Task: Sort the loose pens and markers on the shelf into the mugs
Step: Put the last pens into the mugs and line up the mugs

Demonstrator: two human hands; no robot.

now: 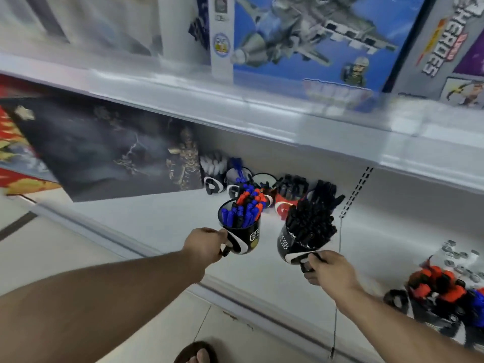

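- Both forearms reach in from the near edge; below them a sandalled foot (196,353) stands on the tiled floor (65,252).
- Left hand (205,244) curls round the handle of a black mug (242,238) packed with blue, black and red markers, at the front of the white shelf (162,218).
- Right hand (331,268) grips the handle of a second mug (296,247), crammed with black markers and tilted, just right of the first.
- Behind that first mug stands a row of further mugs (262,182), already stocked; far to its right another filled mug (429,305) sits blurred.
- No loose pens show on the shelf, so the sorting looks nearly done, with mainly placing these two left.
- Left of the first mug leans a dark boxed toy (104,150); above it, an upper shelf (262,106) carries a blue toy box (314,40).
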